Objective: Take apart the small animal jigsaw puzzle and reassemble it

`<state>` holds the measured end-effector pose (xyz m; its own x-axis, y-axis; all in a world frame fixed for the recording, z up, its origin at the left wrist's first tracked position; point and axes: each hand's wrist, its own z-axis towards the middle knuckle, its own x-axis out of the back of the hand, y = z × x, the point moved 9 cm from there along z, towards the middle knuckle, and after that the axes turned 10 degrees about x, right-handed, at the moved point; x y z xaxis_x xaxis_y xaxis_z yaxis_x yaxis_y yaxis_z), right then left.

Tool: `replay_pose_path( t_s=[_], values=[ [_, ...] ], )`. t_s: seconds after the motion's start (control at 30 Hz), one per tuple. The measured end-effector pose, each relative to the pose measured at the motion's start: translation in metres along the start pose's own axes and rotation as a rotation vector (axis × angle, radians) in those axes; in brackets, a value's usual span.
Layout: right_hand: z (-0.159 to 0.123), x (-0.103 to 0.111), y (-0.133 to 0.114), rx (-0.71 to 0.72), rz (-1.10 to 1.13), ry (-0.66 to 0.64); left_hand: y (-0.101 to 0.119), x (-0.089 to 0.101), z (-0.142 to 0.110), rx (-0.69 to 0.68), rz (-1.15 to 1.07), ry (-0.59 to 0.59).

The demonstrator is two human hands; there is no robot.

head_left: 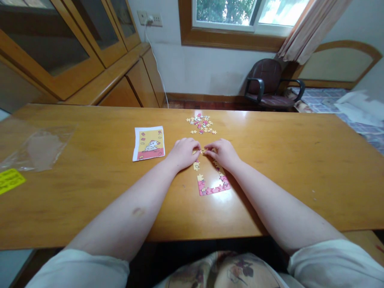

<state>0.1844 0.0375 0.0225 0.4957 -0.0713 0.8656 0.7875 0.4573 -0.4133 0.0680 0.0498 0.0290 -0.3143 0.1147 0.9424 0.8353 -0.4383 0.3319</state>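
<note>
On the wooden table lies a partly joined jigsaw puzzle frame, pink along its near edge and yellow higher up. My left hand rests at its far left corner, fingers curled and pinching at yellow puzzle pieces. Opposite it, my right hand pinches at the far edge from the right. Between the fingertips a small yellow puzzle piece shows. My hands hide part of the frame's far corners. Beyond them is a loose heap of puzzle pieces. A picture sheet with a white cartoon animal lies left of my left hand.
A clear plastic bag and a yellow label lie at the table's left. Behind the table stand a wooden cabinet on the left and an armchair on the right.
</note>
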Motion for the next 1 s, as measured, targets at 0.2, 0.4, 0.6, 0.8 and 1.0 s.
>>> replay_pose_path(
  t_s=[0.2,0.4,0.6,0.8,1.0],
  values=[
    [-0.003,0.002,0.003,0.096,-0.074,-0.043,0.000,0.000,-0.002,-0.053,-0.031,0.005],
    [-0.006,0.004,0.013,0.082,-0.075,-0.040,0.008,-0.004,-0.006,-0.118,-0.034,-0.048],
    [-0.007,0.006,0.012,0.062,-0.053,-0.023,0.009,-0.004,-0.006,-0.118,-0.025,-0.049],
    [-0.006,0.003,0.006,0.085,-0.060,-0.023,0.008,-0.005,-0.007,-0.130,-0.032,-0.035],
    [-0.005,0.002,0.009,0.095,-0.064,0.005,0.010,-0.006,-0.008,-0.160,-0.045,-0.027]
  ],
)
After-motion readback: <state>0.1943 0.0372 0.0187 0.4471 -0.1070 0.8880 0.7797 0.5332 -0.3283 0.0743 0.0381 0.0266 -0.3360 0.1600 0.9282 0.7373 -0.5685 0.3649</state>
